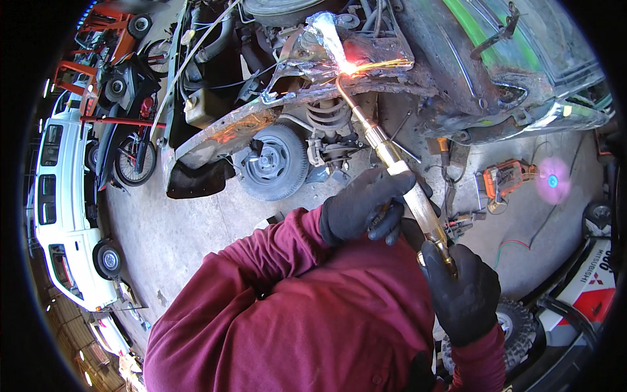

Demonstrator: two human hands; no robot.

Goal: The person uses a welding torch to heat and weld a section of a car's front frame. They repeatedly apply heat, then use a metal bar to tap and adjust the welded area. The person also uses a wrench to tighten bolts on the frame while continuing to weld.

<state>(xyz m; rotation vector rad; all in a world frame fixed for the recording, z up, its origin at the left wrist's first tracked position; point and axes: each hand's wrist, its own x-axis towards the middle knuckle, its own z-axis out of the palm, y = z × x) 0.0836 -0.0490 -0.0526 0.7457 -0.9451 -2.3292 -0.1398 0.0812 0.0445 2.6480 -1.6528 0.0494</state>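
Left fingers (392,225) and right fingers (432,256) wrapped round torch (423,210), tip (345,90) at rusty panel edge (384,78), concrete floor (147,235) spreading left

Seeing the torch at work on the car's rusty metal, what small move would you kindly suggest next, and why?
I would probably ease the torch slightly along the rusty metal. Its tip is beside a glowing spot that throws sparks to the right, so metal there looks hot; the left hand holds the torch mid-body and the right hand its rear end, likely allowing fine control.
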